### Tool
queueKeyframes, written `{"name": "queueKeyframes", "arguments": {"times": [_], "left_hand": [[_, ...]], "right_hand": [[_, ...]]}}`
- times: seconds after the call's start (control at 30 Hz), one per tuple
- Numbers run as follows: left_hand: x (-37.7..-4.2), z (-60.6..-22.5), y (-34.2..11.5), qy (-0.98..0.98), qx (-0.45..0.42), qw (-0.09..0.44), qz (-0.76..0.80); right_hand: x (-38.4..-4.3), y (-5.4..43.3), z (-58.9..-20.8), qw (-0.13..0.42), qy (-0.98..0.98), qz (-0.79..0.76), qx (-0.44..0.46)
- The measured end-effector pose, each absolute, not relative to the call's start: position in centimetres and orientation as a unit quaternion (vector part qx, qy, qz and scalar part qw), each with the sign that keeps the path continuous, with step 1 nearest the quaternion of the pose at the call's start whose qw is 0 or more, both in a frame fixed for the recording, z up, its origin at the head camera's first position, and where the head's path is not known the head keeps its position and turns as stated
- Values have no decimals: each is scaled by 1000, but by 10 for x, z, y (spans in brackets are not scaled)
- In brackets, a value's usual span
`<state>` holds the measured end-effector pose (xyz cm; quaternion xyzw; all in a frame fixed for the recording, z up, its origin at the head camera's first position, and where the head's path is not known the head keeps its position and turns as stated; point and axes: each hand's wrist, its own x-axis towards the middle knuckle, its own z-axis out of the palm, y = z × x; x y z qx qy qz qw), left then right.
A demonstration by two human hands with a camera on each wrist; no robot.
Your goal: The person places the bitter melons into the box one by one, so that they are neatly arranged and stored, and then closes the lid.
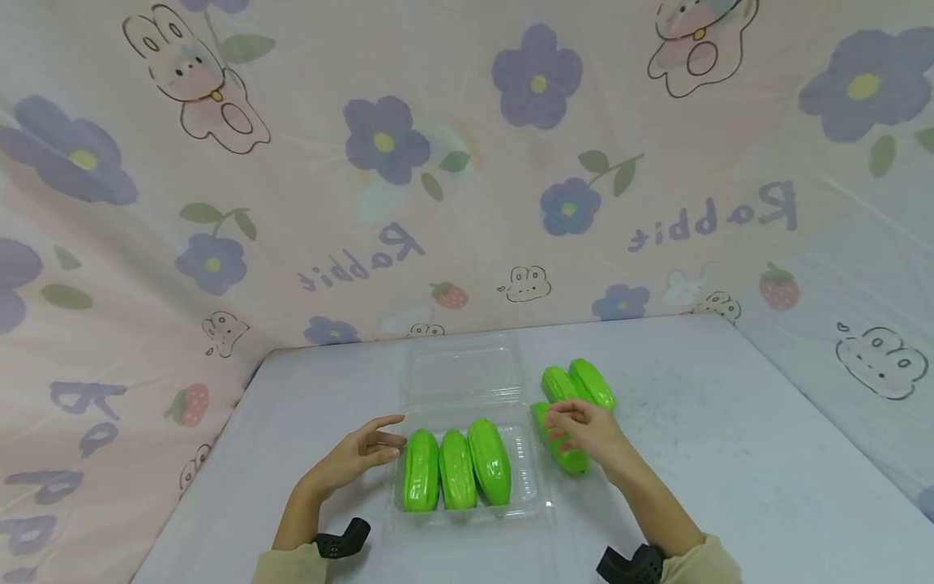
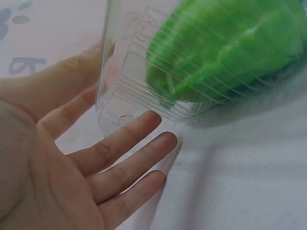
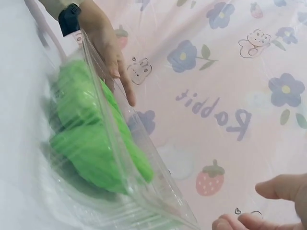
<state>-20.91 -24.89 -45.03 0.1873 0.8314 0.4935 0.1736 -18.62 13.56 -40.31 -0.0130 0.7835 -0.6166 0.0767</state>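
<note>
White table (image 1: 744, 462) runs to its edges past the loosely extended left hand (image 1: 362, 448), beside a clear plastic box (image 1: 524, 466) of three glossy green ridged gourds (image 1: 457, 470), and the relaxed right hand (image 1: 593, 430), over a fourth gourd (image 1: 573, 464).

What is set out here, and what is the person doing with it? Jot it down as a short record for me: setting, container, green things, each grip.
Setting: white table, patterned cloth behind
Container: clear plastic box, open
Inside: three green pieces, side by side
Outside, to the right: two far pieces together, one near piece
Left grip: bare hand by the box's left edge, holding nothing
Right grip: bare hand over the near piece, thumb and fingers apart; contact unclear
</note>
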Motion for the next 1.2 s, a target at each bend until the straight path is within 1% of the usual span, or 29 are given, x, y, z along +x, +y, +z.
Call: {"name": "queueKeyframes", "arguments": {"times": [0.27,0.67,0.93,1.2], "left_hand": [[-209,-451,-249,832,181,177,494],[-209,-451,-250,830,187,175,496],[-210,-452,-250,829,192,173,496],[-210,-451,-250,827,192,173,499]], "right_hand": [[-189,148,-399,63,805,-590,-4],[-195,160,-404,43,820,-571,19],[-200,166,-412,37,823,-566,35],[-208,166,-429,39,829,-556,43]]}}
